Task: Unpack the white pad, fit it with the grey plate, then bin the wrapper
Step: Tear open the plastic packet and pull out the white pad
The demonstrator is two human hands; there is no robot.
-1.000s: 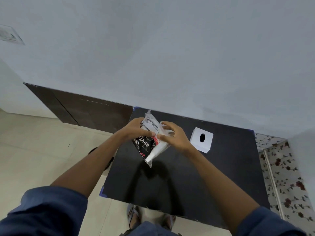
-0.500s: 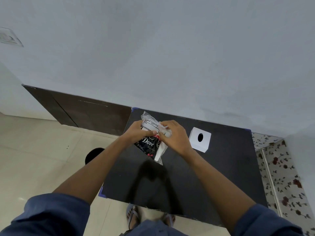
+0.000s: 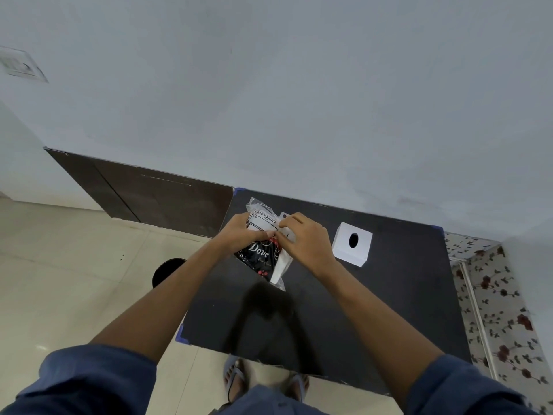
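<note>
Clear plastic wrapper point(image 3: 259, 259), crinkled, printed black panel and white label — one; holds what looks like a white pad point(image 3: 280, 266), its edge pale along the right side. Held above the black tabletop point(image 3: 389, 310). Left hand point(image 3: 243, 233) — one; fingers curled tight, pinching the wrapper's upper left. Right hand point(image 3: 305, 238) — one; fingertips closed on the wrapper's upper right, meeting the left thumb. White square box with a black oval hole point(image 3: 352, 244) — one, resting on the tabletop just right of the right hand. Dark round bin point(image 3: 166, 269) — one, on the floor, contents not discernible.
</note>
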